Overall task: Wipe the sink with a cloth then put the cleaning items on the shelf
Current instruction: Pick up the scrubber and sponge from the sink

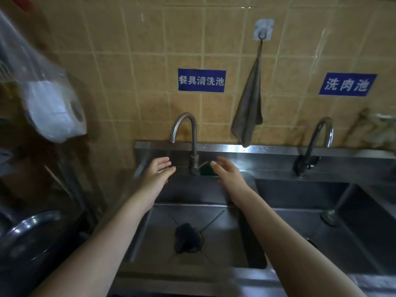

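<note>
Left hand (159,170) and right hand (227,175) both out at full arm's reach, palms turned inward, fingers loose and spread, nothing held. One hand each side of the faucet (194,146) stem, near it. Forearms run over the left sink (225,249). Dark cloth (186,237) lies bunched on the sink floor over the drain, well below the hands. Grey towel (249,110) hangs from a wall hook (262,34), right of the faucet. Second sink (353,239) further right. Bagged paper rolls (53,108) hang far left.

Hands (190,171) empty beside faucet (189,140); cloth (186,237) on drain.
</note>
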Available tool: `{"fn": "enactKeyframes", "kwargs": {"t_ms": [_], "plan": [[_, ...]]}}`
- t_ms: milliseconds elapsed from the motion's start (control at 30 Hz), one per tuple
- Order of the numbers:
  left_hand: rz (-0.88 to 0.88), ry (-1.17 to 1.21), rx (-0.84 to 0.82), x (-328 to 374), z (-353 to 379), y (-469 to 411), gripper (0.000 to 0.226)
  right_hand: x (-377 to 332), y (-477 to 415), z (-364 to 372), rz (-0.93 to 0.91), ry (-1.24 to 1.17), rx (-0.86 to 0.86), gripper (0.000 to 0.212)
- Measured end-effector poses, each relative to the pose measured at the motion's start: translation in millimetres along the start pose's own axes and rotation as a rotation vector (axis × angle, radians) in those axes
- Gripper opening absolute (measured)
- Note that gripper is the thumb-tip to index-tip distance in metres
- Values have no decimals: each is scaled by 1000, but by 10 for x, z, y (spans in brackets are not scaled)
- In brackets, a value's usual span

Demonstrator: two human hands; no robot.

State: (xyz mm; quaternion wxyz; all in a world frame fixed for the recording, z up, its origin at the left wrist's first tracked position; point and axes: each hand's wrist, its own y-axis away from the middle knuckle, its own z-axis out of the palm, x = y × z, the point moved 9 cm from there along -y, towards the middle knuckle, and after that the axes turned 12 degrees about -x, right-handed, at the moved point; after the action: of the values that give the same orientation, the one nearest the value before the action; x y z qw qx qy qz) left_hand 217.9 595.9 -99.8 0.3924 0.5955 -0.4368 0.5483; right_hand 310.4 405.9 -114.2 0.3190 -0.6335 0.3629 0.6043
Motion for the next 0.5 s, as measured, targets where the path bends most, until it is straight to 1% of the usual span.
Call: {"fn": "enactKeyframes", "kwargs": {"t_ms": [167,300,367,500], "plan": [[-66,9,-66,-362,257,-521,30,314,-348,-287,83,24,76,51],[-128,55,-122,-678,383,-949,31,566,-727,-408,158,43,95,53],[-157,73,-142,-844,402,-1171,31,713,-959,-464,191,43,125,50],[-228,89,-190,-1226,426,-1548,24,1030,-1352,-507,269,58,161,47]]}}
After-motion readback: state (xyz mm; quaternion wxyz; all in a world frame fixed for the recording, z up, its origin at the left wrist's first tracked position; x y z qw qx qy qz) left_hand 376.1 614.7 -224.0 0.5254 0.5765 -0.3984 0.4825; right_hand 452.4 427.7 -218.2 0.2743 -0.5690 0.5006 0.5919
